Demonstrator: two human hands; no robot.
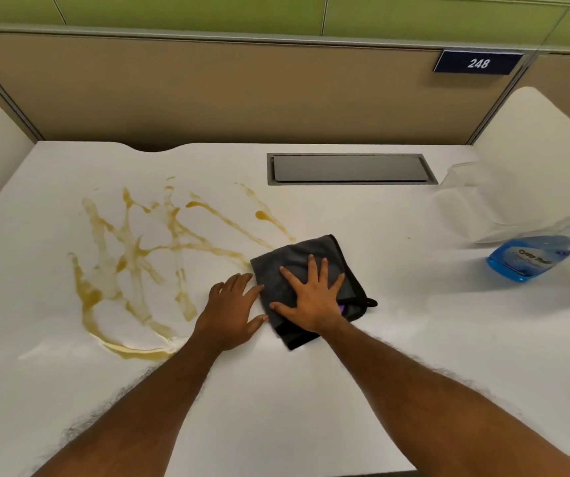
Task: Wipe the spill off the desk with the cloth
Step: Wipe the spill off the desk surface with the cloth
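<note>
Cloth (311,266): grey, folded, flat on the desk (276,390), a bit right of centre. Its far left corner touches the end of one spill streak.

Right hand (314,301): palm down on the cloth with fingers spread. The grip is wide and flat, pressing and not pinching.

Left hand (233,308): rests on the desk just beside the cloth's left edge, fingers loose, fingertips at or on the hem. It holds nothing.

Spill (145,256): amber streaks cover the left half of the desk, thickest in the pool by the near edge. Almost all of it looks unwiped, so I'd call this the start of the wiping step, with the cloth set and loaded.

Next move, as I read it: keep palm pressure on and sweep the cloth left through the streaks, pulling liquid inward and away from the near edge. The left hand sits in that path and needs to clear.

Off to the right, well apart: spray bottle (531,256) with blue liquid, and a blurred clear container (476,201). Cable hatch (347,168) at the back.
</note>
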